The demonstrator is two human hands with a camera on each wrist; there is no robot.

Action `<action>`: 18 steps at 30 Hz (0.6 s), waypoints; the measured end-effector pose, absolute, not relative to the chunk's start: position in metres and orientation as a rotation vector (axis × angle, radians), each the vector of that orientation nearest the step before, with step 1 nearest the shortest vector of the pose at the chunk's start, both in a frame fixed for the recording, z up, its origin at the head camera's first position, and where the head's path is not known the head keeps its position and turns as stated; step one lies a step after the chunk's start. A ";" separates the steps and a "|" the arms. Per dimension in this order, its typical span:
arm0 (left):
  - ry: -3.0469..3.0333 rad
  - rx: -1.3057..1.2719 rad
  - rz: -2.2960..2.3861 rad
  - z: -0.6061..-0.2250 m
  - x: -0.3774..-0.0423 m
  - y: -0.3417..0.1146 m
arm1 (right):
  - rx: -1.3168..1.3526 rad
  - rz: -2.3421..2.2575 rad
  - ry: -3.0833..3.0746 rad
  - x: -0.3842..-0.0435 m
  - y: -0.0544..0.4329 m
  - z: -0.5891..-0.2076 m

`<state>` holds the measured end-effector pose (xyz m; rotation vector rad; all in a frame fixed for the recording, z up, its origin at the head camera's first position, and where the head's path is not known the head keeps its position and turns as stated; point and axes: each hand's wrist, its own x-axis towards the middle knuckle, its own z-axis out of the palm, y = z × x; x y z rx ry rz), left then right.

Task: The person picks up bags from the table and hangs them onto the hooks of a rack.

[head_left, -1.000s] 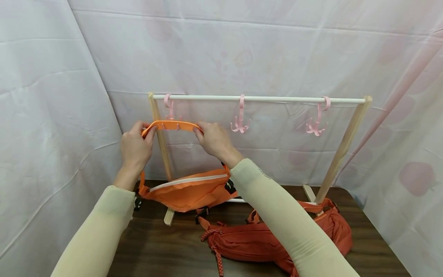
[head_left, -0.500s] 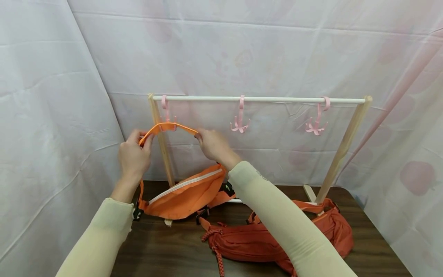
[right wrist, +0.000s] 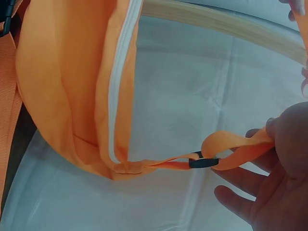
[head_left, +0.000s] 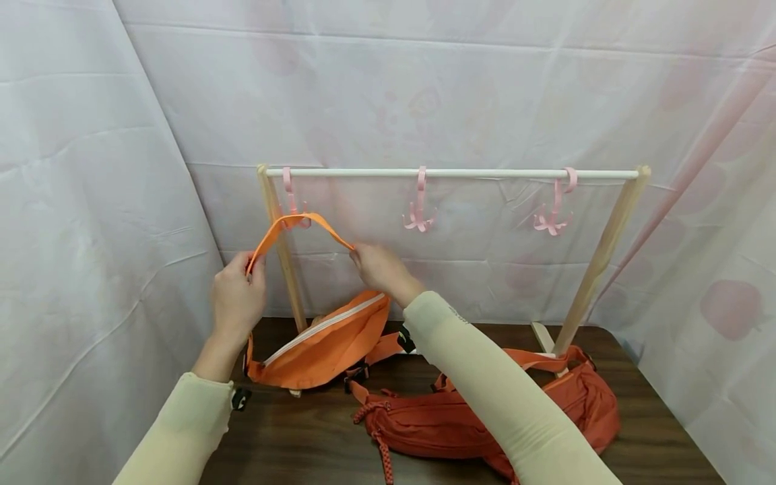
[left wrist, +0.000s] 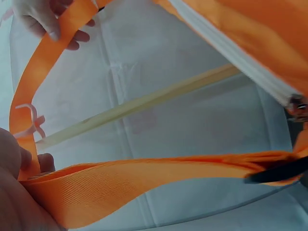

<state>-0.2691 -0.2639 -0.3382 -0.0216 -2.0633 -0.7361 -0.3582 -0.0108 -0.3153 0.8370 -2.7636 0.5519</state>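
Note:
An orange waist bag (head_left: 336,343) with a white zipper (right wrist: 115,91) hangs low at the rack's left end, tilted up to the right. Its orange strap (head_left: 273,234) arches across the prongs of the leftmost pink hook (head_left: 288,183). My left hand (head_left: 238,300) pinches the strap left of the hook; in the left wrist view the strap (left wrist: 110,190) runs on from that hand. On the other side, my right hand (head_left: 383,273) grips the strap between thumb and fingers. A black slider buckle (right wrist: 203,162) sits on the strap near the right hand.
A white rod (head_left: 485,174) on wooden posts (head_left: 606,263) carries a middle pink hook (head_left: 419,205) and a right pink hook (head_left: 553,212). A rust-red waist bag (head_left: 436,424) lies on the dark wooden table (head_left: 291,444), partly behind my right sleeve. Pale curtains surround the table.
Both hands have moved down, the right one most clearly. The strap has bent from a flat stretch into an arch at the left hook, and the orange bag has sunk and tilted.

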 end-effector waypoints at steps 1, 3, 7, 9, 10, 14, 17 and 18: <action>-2.065 -0.022 -0.741 -0.340 -0.268 -0.264 | 0.832 0.547 -2.770 -0.358 -0.011 -0.317; -2.072 -0.021 -0.751 -0.344 -0.265 -0.264 | 0.831 0.551 -2.780 -0.358 -0.010 -0.320; -2.093 -0.005 -0.767 -0.351 -0.260 -0.263 | 0.829 0.528 -2.782 -0.358 -0.010 -0.325; -2.101 0.009 -0.771 -0.354 -0.258 -0.262 | 0.824 0.502 -2.788 -0.358 -0.009 -0.327; -2.103 0.014 -0.775 -0.355 -0.257 -0.262 | 0.823 0.489 -2.791 -0.357 -0.009 -0.327; -2.117 0.030 -0.793 -0.361 -0.254 -0.262 | 0.824 0.436 -2.802 -0.356 -0.008 -0.331; -2.127 0.046 -0.809 -0.365 -0.250 -0.262 | 0.824 0.406 -2.804 -0.355 -0.007 -0.333; -2.128 0.052 -0.813 -0.366 -0.249 -0.262 | 0.821 0.402 -2.808 -0.355 -0.007 -0.333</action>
